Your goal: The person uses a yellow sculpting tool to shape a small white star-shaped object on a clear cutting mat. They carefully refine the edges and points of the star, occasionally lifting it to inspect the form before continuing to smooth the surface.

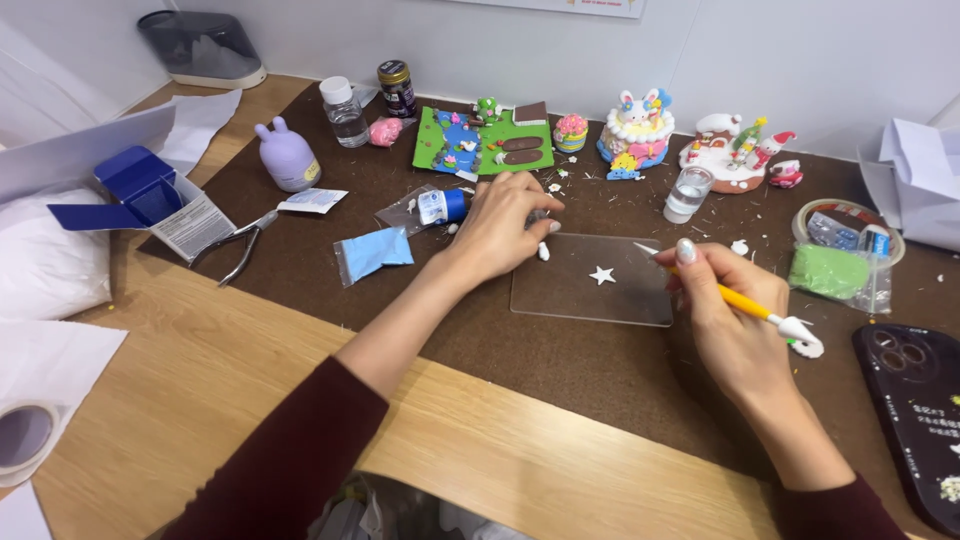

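Both hands at clear board (pixel 590 300), white star (pixel 601 274).

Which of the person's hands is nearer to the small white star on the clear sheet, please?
The right hand, though not by much. It holds a yellow tool just right of the white star; the left hand rests at the clear sheet's upper-left corner.

Left hand (pixel 497 228): fingertips curl over the clear plate's far corner, hiding whatever they pinch; only a white scrap (pixel 543 251) shows just below them.
Right hand (pixel 728 318): palm covers the middle of the yellow modelling tool (pixel 745 303).
Phone (pixel 915 420), right of that hand: cut off by the picture's edge.
Tape roll (pixel 25 437), far left of the left hand: partly out of view.
Bench (pixel 520 460) crumbs: too small to tell.
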